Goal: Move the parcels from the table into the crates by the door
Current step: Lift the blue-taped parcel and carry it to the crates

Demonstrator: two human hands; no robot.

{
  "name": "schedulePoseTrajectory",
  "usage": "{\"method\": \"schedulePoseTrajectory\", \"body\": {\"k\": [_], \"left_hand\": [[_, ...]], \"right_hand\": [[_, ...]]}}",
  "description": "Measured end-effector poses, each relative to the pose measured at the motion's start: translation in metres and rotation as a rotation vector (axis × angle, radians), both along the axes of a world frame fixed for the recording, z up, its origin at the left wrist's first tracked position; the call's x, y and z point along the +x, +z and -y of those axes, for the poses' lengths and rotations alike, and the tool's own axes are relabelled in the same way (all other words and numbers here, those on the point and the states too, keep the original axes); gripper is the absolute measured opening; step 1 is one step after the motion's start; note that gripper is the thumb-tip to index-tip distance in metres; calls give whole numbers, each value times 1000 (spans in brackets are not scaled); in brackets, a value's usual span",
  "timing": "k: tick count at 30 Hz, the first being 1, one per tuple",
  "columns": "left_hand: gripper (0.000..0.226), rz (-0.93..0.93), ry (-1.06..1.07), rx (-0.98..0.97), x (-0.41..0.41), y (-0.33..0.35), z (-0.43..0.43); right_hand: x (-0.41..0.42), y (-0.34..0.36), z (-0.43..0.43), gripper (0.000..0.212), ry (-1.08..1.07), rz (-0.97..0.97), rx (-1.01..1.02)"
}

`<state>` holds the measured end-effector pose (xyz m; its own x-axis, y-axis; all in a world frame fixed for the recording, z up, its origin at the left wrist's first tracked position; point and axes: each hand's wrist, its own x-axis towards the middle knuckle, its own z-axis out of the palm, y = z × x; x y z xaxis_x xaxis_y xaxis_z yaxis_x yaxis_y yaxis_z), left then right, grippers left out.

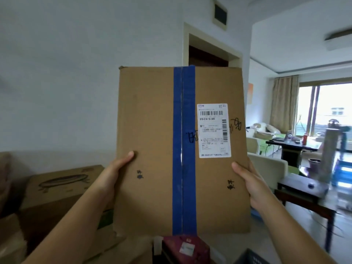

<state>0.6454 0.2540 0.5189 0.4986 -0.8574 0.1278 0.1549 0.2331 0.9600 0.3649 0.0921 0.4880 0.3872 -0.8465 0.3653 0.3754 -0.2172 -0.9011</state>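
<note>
Filling the middle of the view, a flat cardboard parcel (150, 130) is held upright in the air at chest height, its broad face turned toward the person. A strip of blue tape (183, 159) runs down its centre from top edge to bottom edge, and a white shipping label (213, 130) sits just right of the tape, with black marker scribbles beside it and lower down. The left hand (112, 176) grips the parcel's left edge, thumb pressed flat on the front face; its fingers are hidden behind the cardboard. The right hand (247, 181) holds the right edge the same way, thumb on the front and fingers out of sight behind. Below the parcel lies a dark red box (187, 246) with a small white label. To the left stands a brown carton (57, 187) printed with an oval drawing. Behind the parcel's top edge is a dark doorway (207, 54), and to the right a dark wooden table (304, 197).
</note>
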Motion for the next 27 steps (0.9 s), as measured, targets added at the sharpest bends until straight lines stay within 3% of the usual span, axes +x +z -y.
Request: {"method": "schedulePoseTrajectory", "body": {"k": [2, 7, 10, 14, 17, 18, 22, 25, 27], "left_hand": [[46, -16, -13, 24, -14, -6, 27], [22, -14, -4, 41, -46, -28, 87], [20, -33, -20, 45, -55, -43, 119], [18, -53, -16, 62, -53, -70, 164], [17, -61, -32, 93, -47, -94, 201], [18, -68, -41, 106, -44, -102, 215], [22, -110, -62, 157, -30, -130, 277], [30, -124, -117, 206, -25, -146, 335], [21, -121, -161, 237, -27, -153, 364]], "right_hand": [[-17, -6, 25, 102, -4, -11, 0], [-51, -23, 80, 111, -24, -52, 23], [-63, -35, 108, 93, -9, -80, 50], [-67, -61, 145, 91, -33, -83, 98], [-64, -83, 176, 56, -38, -64, 185], [-62, -90, 188, 55, -41, -74, 206], [-53, -115, 236, 80, -59, -146, 250], [-54, -133, 280, 77, -94, -170, 319], [-60, -143, 297, 75, -104, -167, 368]]}}
